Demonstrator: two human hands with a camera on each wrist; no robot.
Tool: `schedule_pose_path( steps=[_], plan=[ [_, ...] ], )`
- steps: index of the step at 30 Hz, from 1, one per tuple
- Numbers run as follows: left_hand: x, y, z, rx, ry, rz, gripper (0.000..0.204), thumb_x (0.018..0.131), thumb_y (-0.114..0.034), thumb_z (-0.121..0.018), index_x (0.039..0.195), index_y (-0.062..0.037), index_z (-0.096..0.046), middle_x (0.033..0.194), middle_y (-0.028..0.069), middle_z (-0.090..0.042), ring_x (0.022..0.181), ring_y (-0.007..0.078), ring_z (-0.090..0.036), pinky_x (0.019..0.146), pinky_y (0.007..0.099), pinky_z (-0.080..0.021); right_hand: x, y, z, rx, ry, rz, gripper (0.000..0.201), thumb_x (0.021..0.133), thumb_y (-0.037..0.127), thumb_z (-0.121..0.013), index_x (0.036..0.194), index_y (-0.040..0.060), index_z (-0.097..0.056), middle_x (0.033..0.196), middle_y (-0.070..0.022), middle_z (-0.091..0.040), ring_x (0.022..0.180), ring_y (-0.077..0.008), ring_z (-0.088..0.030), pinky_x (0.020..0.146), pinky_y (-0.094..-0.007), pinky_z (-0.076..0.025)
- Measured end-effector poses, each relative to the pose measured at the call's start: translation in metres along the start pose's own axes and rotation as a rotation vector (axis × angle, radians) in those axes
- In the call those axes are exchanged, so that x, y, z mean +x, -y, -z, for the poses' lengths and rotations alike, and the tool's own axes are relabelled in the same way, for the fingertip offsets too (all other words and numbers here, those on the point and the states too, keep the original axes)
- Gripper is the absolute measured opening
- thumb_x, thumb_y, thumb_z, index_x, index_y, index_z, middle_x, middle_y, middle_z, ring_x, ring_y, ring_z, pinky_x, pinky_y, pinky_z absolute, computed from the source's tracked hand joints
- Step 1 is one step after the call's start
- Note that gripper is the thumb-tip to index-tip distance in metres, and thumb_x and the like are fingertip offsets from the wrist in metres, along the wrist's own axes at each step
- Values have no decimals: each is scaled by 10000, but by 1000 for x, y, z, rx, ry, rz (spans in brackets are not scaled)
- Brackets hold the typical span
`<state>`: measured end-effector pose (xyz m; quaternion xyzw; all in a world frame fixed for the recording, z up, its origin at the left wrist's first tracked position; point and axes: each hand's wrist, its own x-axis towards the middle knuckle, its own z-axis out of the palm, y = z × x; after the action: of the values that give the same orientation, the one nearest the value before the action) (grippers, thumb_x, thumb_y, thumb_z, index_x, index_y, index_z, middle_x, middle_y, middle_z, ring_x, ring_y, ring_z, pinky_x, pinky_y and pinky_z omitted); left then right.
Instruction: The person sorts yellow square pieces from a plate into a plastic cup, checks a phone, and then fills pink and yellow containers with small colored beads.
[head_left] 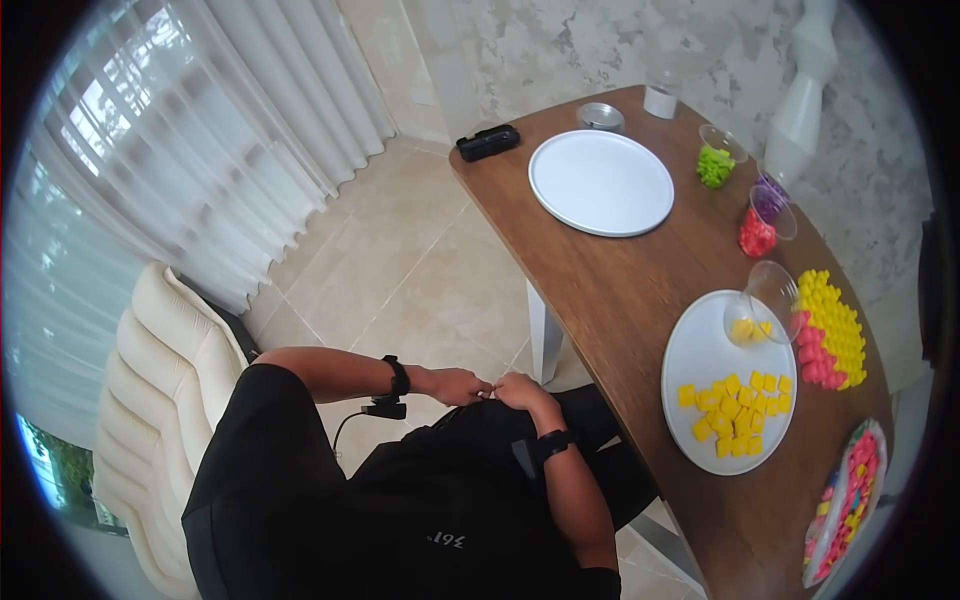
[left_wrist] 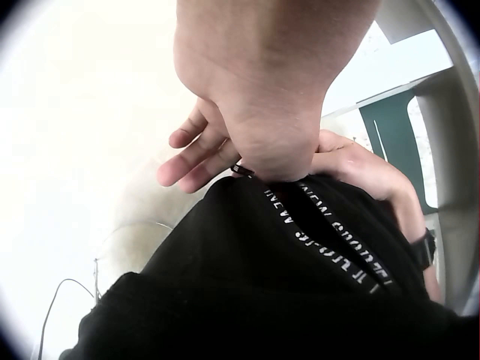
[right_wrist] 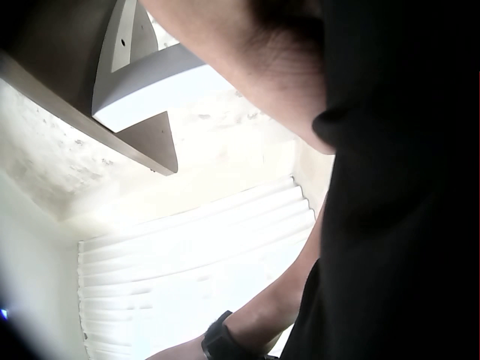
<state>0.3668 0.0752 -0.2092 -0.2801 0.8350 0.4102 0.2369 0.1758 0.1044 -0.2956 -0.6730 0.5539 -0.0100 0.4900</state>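
In the head view, my left hand [head_left: 452, 385] and right hand [head_left: 520, 390] meet at the fingertips in front of my black clothing. Three fingers of the left hand [left_wrist: 201, 154] stretch out loosely in the left wrist view, one wearing a dark ring [left_wrist: 241, 171]. Its thumb and index finger are hidden. Behind that wrist lies the right hand [left_wrist: 352, 165], close against dark fabric with white lettering [left_wrist: 337, 247]; I cannot tell whether its hidden fingers hold anything. The right wrist view shows only the heel of the right hand [right_wrist: 289, 79] beside black cloth.
To the right stands a wooden table [head_left: 590, 280]. On it are a white plate [head_left: 683, 340] with yellow square pieces [head_left: 735, 410], a second white plate [head_left: 600, 180], cups of green [head_left: 715, 167] and red pieces [head_left: 757, 236], and a colourful bag [head_left: 845, 500]. A cream chair [head_left: 165, 400] is behind.
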Motion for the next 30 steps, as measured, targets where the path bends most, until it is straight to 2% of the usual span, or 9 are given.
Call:
schedule_pose_path(
  steps=[4,6,9,11,16,18,21,26,30],
  plan=[
    [3,10,2,-51,-38,-65,321,970,-190,-566,1259,-78,-650,938,210,-716,907,407,-695,814,505,-517,4,-1,2,30,40,5,339,893,302,-664,1084,59,-803,1161,-260,-736,1135,-436,-700,985,-486,-543],
    [8,17,0,-48,-26,-137,300,965,-181,-572,1230,-79,-671,935,203,-718,904,398,-696,814,501,-519,21,-13,-8,-5,72,64,270,840,211,-697,1028,49,-803,1031,-221,-764,969,-366,-737,868,-433,-551],
    [4,29,0,-11,-91,-275,257,957,-169,-605,1186,-101,-700,932,204,-717,875,413,-694,790,515,-528,43,-20,-20,-16,109,102,284,822,207,-719,1032,36,-804,1020,-219,-767,956,-359,-738,855,-440,-552],
    [5,33,5,74,-92,-333,266,952,-164,-624,1195,-102,-712,948,215,-720,870,425,-693,779,514,-539,48,-12,-15,-75,190,109,364,792,235,-772,1040,-30,-791,1039,-263,-763,984,-385,-758,827,-479,-567],
    [8,46,4,195,-8,-479,254,947,-164,-633,1169,-84,-727,868,208,-711,812,423,-694,735,501,-554,36,18,-4,25,212,-96,332,774,183,-780,1050,1,-807,1058,-224,-776,989,-365,-758,819,-480,-571],
    [5,43,4,147,-166,-524,216,925,-122,-641,1111,-58,-731,871,200,-723,823,416,-704,751,499,-565,30,26,0,50,210,-175,335,771,169,-787,1067,13,-811,1074,-206,-780,995,-357,-757,824,-474,-573],
    [0,35,10,164,-145,-524,140,910,-88,-639,1014,-30,-713,889,203,-732,836,406,-711,763,500,-569,36,26,2,70,365,-180,366,812,174,-788,1152,37,-801,1143,-174,-779,1034,-338,-748,863,-468,-572],
    [-6,44,6,206,-184,-518,117,892,-60,-639,968,-10,-712,874,202,-725,818,406,-704,737,491,-565,7,45,26,41,244,-218,351,815,174,-790,1131,21,-802,1112,-166,-785,1006,-330,-748,851,-472,-575],
    [-24,33,16,304,-232,-598,98,915,-62,-629,950,-2,-699,816,192,-705,772,389,-697,709,486,-559,26,15,18,112,196,-205,352,798,156,-797,1117,8,-803,1096,-156,-789,979,-329,-744,821,-488,-575]
  ],
)
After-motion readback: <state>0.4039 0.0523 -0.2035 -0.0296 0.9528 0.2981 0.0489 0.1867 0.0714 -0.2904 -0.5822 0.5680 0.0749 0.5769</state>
